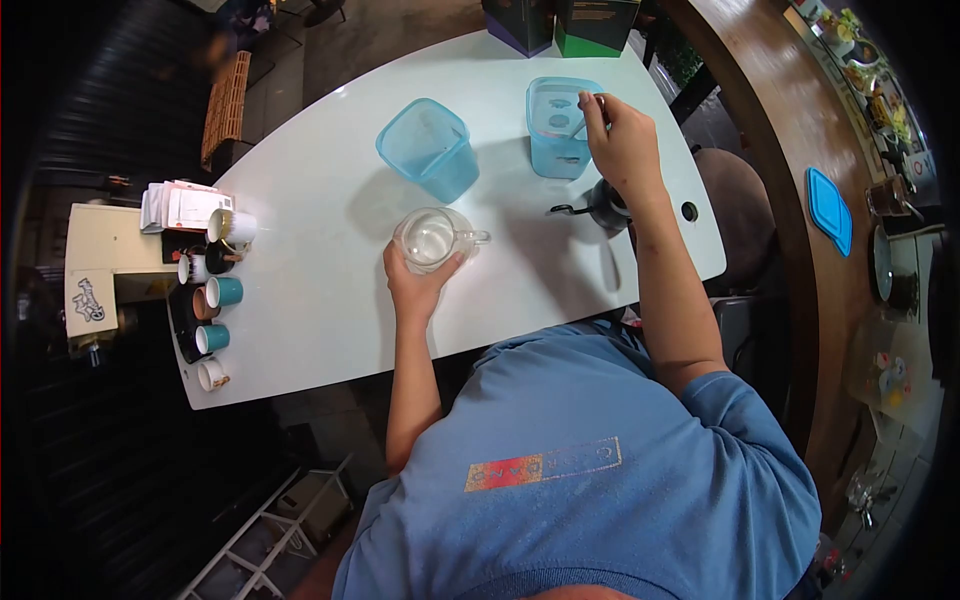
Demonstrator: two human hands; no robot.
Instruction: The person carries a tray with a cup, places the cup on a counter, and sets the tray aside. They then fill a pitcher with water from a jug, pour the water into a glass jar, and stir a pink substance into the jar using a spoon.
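My left hand [415, 285] is wrapped round a clear glass mug [430, 241] on the white table; its handle points right. My right hand [622, 145] is raised at the right blue container [562, 155], fingers pinched on a thin stick-like utensil [578, 130] that slants down into it. The utensil's lower end is hard to make out, and so are the container's contents. A second translucent blue container [430, 150] stands tilted in view, beyond the mug. Below my right forearm is a dark grinder-like device [606, 207] with a black crank or handle, partly hidden by the arm.
Several cups [224, 291] line the table's left edge, beside a stack of papers or boxes [190, 205]. Two dark boxes [595, 28] stand at the far edge. A blue lid [829, 211] lies on the wooden counter [775, 130] at right. The table [310, 300] has a round hole near its right corner.
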